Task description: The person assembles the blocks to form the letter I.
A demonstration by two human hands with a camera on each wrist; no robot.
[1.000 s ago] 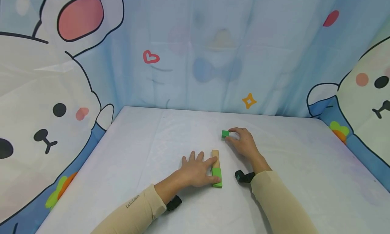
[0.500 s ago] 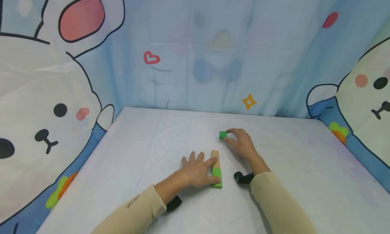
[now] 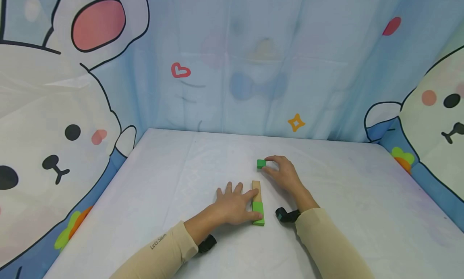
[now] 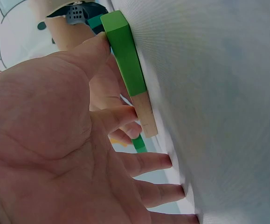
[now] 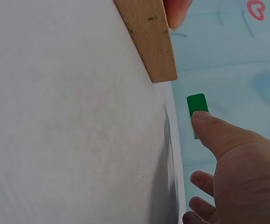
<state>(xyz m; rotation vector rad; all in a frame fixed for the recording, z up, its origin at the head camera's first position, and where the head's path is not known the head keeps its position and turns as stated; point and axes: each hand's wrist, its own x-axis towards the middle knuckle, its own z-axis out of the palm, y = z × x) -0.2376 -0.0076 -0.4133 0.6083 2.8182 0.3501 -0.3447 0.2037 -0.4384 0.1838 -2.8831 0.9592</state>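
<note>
On the white table, a light-green block [image 3: 257, 207] and a natural wood block [image 3: 256, 186] lie end to end in one line. My left hand [image 3: 232, 206] is spread beside them, its thumb touching the green block and its index finger touching the wood one. The other fingertips rest on the tabletop, as the left wrist view shows. Beyond the far end of this row, my right hand [image 3: 286, 175] pinches a small dark-green block [image 3: 261, 164] between thumb and index finger. In the right wrist view that block [image 5: 198, 102] appears raised off the table.
A white cloth covers the table [image 3: 203, 162]. Behind it hangs a light-blue curtain [image 3: 217, 101] with printed cartoon animals on both sides. Dark wrist cameras are strapped below each hand, the right camera [image 3: 286, 215] close to the row of blocks.
My right hand has moved a little to the left and slightly nearer, carrying the small dark-green block toward the line of the row. The left hand and the two blocks stay in place.
</note>
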